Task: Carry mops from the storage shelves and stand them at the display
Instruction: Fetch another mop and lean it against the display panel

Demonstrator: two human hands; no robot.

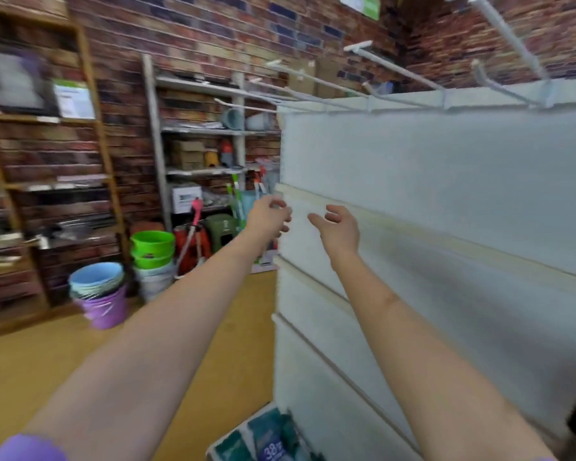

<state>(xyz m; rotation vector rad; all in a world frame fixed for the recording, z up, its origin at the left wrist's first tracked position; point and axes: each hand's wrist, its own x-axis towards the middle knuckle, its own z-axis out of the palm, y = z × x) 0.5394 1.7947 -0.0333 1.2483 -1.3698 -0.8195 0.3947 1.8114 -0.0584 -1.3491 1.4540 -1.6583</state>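
Your left hand [268, 216] and right hand [338, 227] reach forward with fingers loosely curled, holding nothing. Just beside your right hand stands a white slat panel [446, 168]. The mops [236, 201], upright at the metal shelves [200, 128], lie well beyond your left hand. Risk: stacked buckets [152, 247] below your left hand crowd the approach; a swinging handle could topple them.

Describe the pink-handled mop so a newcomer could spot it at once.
Start at the grey metal shelving unit against the brick wall, left of the white slatwall panel. At its foot, right of the stacked green buckets, the pink-handled mop leans in front of something red. Its bright pink grip on a pale shaft sets it apart from the green-handled mops further right.
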